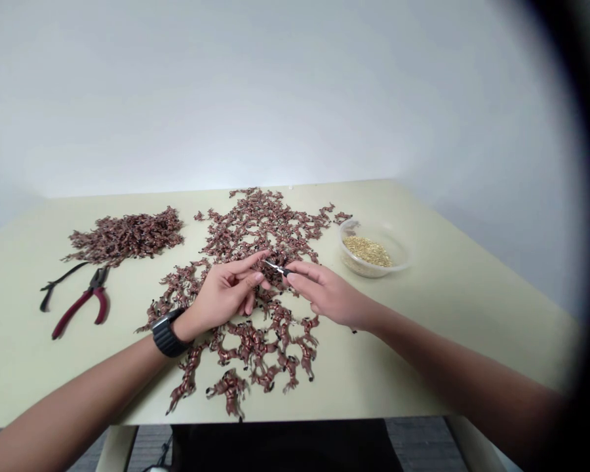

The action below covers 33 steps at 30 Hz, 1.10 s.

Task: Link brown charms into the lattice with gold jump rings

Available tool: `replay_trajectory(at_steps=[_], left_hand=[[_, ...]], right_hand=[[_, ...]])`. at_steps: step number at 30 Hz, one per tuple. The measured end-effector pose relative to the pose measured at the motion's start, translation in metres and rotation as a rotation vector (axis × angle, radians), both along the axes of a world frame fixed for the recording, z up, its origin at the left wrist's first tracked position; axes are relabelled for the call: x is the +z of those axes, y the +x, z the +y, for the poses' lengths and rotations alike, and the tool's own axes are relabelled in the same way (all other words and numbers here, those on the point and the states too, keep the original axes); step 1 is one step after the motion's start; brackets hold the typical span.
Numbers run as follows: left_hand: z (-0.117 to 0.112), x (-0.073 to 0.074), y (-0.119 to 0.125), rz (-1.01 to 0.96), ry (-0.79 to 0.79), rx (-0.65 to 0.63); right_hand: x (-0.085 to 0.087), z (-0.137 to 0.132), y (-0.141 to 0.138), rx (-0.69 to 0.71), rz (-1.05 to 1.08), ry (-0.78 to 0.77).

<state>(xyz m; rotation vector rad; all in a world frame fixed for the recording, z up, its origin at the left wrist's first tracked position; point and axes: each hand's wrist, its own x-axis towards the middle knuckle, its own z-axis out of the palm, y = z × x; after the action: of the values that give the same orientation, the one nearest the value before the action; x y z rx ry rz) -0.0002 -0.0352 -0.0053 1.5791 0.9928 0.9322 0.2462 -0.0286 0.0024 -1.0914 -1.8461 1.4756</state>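
Bare forearms reach over a pale table strewn with brown figurines. Left hand half-curled, its grip unclear; right hand clamped on a slim tool between them, slanting, metal tip pointing left and away.

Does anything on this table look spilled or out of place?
Nothing looks clearly spilled; the gold bits sit inside the upright clear bowl. One brown figurine lies alone between the left heap and the central spread, looking slightly stray.
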Motion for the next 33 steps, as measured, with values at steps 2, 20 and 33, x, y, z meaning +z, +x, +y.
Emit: replay_trajectory(at_steps=[2, 20, 33], left_hand=[[0.001, 0.000, -0.006, 0.158, 0.206, 0.042], [0.006, 0.003, -0.005, -0.316, -0.304, -0.076], [0.004, 0.003, -0.005, -0.339, -0.297, -0.103]], right_hand=[[0.004, 0.000, 0.002, 0.056, 0.139, -0.312], [-0.003, 0.001, 0.007, -0.071, -0.288, 0.680], [-0.002, 0.000, 0.005, -0.035, -0.292, 0.623]])
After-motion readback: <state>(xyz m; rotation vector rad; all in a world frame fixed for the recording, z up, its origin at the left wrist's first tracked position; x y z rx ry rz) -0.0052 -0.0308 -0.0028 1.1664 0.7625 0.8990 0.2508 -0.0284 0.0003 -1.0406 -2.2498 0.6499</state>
